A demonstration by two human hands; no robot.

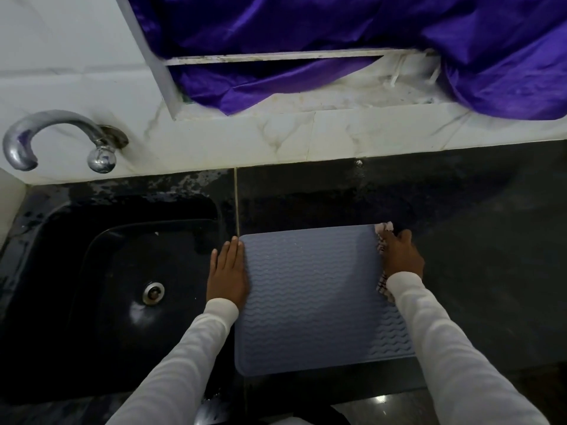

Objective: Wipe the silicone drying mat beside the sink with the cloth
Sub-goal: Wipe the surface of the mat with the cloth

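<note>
1. The silicone drying mat, blue-grey with a raised wave pattern, lies flat on the dark stone counter, just right of the sink. Its left edge sits close to the counter seam that runs beside the basin.
2. The left hand is flat, palm down, fingers extended and held together. It rests on the mat's left edge, partly over the counter strip between mat and sink. It grips nothing.
3. The right hand is pressed onto the cloth at the mat's far right corner, fingers curled over the fabric.
4. The cloth is pale with a checked pattern. It shows in a bunch beyond the fingertips and again along the mat's right edge beside the wrist; the rest is hidden under the hand.
5. Both forearms are in white long sleeves.
6. The sink is black and glossy, with a metal drain in its floor. Wet patches show on the counter behind it.
7. A curved chrome tap is mounted on the white marbled wall tile above the basin.
8. Purple fabric hangs across a recessed ledge higher up, above the mat.
</note>
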